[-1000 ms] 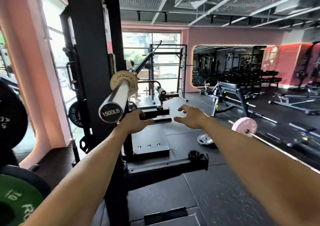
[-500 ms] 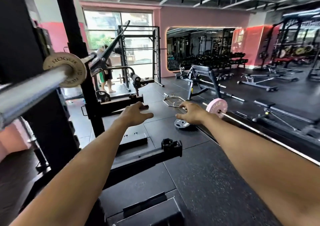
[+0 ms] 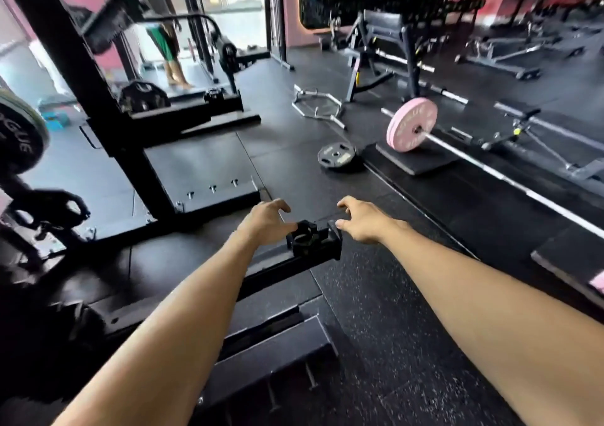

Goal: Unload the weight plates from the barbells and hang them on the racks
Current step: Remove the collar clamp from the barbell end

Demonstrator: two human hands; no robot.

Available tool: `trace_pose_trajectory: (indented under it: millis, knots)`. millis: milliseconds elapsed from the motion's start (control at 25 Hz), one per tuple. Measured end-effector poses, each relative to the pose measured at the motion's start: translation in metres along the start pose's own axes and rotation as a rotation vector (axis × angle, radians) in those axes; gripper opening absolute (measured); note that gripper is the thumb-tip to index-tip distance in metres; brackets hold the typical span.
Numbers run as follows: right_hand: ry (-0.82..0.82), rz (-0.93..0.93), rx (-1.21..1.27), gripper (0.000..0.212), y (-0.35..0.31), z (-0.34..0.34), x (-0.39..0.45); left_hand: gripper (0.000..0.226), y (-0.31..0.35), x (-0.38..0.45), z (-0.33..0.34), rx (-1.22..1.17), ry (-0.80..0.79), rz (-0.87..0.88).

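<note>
Pink weight plate [image 3: 411, 124] sat on its barbell [image 3: 510, 179] on the floor, well ahead. The view had swung down from the rack's bar. Both left hand [image 3: 266, 221] and right hand [image 3: 367, 221] reached forward, fingers loose, holding nothing.

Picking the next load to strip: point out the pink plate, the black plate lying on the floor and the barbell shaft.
pink plate [image 3: 412, 124], head view, on its face.
black plate [image 3: 336, 156], head view, on its top face.
barbell shaft [image 3: 490, 163], head view, on the bare bar.
</note>
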State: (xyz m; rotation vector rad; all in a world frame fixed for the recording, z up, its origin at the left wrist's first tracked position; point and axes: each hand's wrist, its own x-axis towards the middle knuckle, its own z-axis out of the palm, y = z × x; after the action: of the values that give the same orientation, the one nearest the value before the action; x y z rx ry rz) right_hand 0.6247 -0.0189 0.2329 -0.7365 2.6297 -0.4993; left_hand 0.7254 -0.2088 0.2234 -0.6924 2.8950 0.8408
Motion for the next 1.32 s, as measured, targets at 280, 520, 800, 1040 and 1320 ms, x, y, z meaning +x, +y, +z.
trace_pose_trajectory:
  millis: [280,520,800,1040,1320]
  knots:
    - [-0.167,0.006,0.031,0.057,0.037,0.086,0.069,0.053,-0.037,0.059,0.115,0.052,-0.1,-0.058]
    - [-0.243,0.054,0.051,0.06,0.044,0.099,0.079,0.033,-0.035,0.067,0.128,0.024,0.011,-0.009]
    - [-0.09,-0.078,0.189,0.053,0.028,0.05,0.036,0.01,-0.008,0.034,0.067,-0.283,0.032,0.074]
    - [0.269,-0.173,0.479,0.046,-0.003,-0.009,-0.059,0.013,0.043,-0.074,-0.001,-0.698,-0.069,0.09]
    - [0.231,-0.299,0.906,0.017,-0.057,-0.077,-0.23,0.033,0.107,-0.257,-0.077,-0.838,0.058,0.174]
